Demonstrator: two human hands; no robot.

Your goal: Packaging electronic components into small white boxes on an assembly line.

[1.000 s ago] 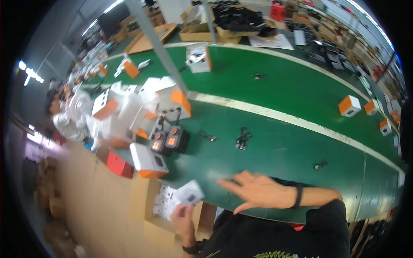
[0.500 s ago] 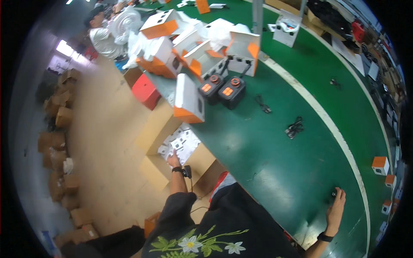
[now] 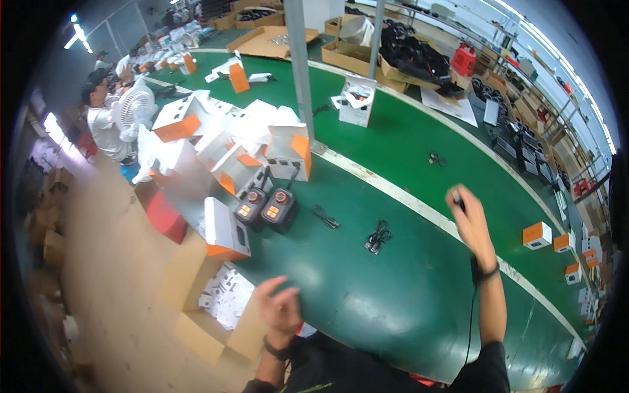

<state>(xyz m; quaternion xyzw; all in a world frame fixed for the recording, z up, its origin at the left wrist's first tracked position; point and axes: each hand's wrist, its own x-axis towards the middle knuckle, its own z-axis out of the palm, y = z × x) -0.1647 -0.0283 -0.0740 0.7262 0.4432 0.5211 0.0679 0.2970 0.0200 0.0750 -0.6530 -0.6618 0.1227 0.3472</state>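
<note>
My right hand reaches over the pale strip of the green bench, its fingers closed on a small black object whose kind I cannot make out. My left hand is in the air by the near bench edge, fingers apart and blurred, holding nothing visible. Beside it stands an open carton with small white paper pieces inside. A coiled black cable and a looser black cable lie on the bench. Left of them stand two black devices with orange buttons and antennas.
White and orange boxes crowd the bench's left, some open. A metal post rises behind them. Another cable lies on the far green surface. Small boxes line the right. A person sits near a white fan.
My left hand has come up out of the carton, and the white piece at its fingers is gone from it. My right hand has moved forward across the bench. The view has shifted too.
</note>
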